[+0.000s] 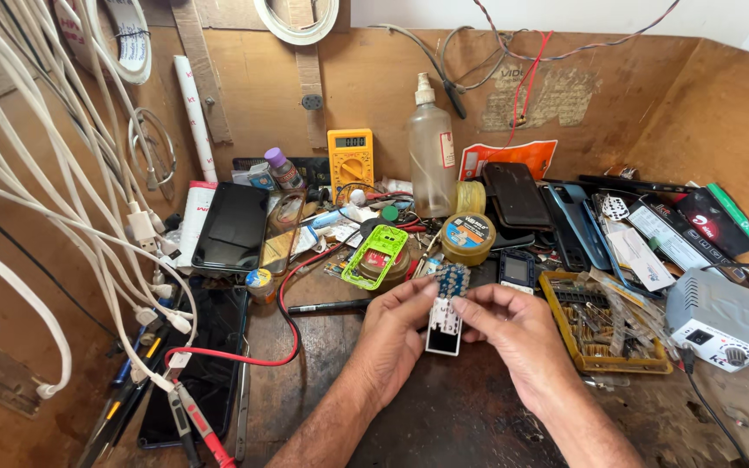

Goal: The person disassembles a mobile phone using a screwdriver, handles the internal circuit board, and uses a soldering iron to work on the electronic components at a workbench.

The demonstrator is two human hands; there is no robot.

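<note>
1. Fingers of left hand (pixel 396 334) and right hand (pixel 513 325) pinch a small phone board (pixel 446 314), white with blue keypad, above the dark bench (pixel 444 416).
2. Behind it: green phone frame (pixel 375 256), round solder tin (pixel 467 238).
3. Right: yellow parts tray (pixel 565 334), grey power unit (pixel 717 316).

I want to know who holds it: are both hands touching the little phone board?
Touching. The head view shows left hand and right hand fingers pinching the small phone board.
</note>
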